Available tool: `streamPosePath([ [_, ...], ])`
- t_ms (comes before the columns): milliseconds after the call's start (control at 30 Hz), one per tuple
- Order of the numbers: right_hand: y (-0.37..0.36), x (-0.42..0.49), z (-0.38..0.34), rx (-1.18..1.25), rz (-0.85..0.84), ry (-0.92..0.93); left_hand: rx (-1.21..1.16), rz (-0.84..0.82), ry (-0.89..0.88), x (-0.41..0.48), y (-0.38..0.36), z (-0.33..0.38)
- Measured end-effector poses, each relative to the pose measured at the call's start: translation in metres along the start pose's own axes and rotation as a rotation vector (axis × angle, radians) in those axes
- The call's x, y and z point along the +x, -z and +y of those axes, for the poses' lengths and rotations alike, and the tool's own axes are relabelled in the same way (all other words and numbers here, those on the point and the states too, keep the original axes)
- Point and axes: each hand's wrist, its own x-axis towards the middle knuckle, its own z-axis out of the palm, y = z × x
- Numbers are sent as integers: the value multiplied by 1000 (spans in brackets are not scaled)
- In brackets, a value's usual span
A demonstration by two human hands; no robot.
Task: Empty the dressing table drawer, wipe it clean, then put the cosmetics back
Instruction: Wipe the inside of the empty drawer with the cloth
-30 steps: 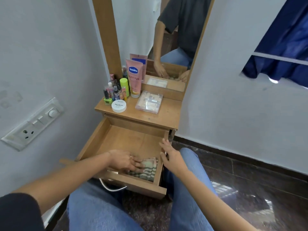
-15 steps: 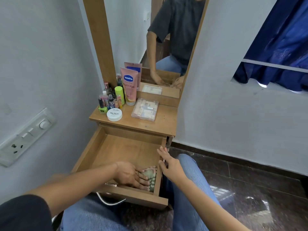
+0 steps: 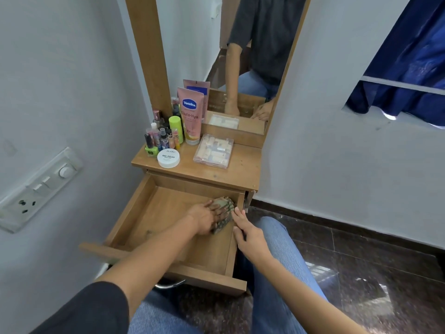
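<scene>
Wood-grain brown drawer (image 3: 166,213) of the dressing unit is pulled all the way out. From the head cam, nothing lies in it but a folded green-and-cream striped cloth (image 3: 225,206). So the emptying part looks done to me, and wiping is the step in hand.

The cloth sits on the drawer floor in the far right part, right up by the right wall. The left grip (image 3: 203,216) is released and flat, fingers spread and pressing down on the cloth, not curled round it. The right grip (image 3: 248,233) is released too, fingers fairly straight, resting on the rim of the right wall just beside the cloth. My guess is it's steadying the drawer.

All the cosmetics are up on the wooden table (image 3: 240,172):
- a pink Vaseline tube (image 3: 191,116) standing on its cap
- a lime-green round bottle (image 3: 175,127) beside it
- a huddle of small nail polish bottles (image 3: 159,138) at the back left
- a white round jar labelled nail polish (image 3: 168,158) in front of those
- a clear flat plastic case (image 3: 213,150) off to the right

What's left: there's a darkish smudge on the near-left of the drawer floor, so I reckon the wipe isn't finished. After that every item needs to go back in. Call it roughly halfway.
</scene>
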Motion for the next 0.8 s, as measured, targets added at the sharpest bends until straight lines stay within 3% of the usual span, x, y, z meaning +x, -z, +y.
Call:
streamPosePath([
  [467, 3, 2, 3, -30, -27, 44, -463, 62, 83, -1, 5, 11],
  [800, 4, 3, 6, -33, -62, 32, -310, -144, -570, -64, -19, 8],
])
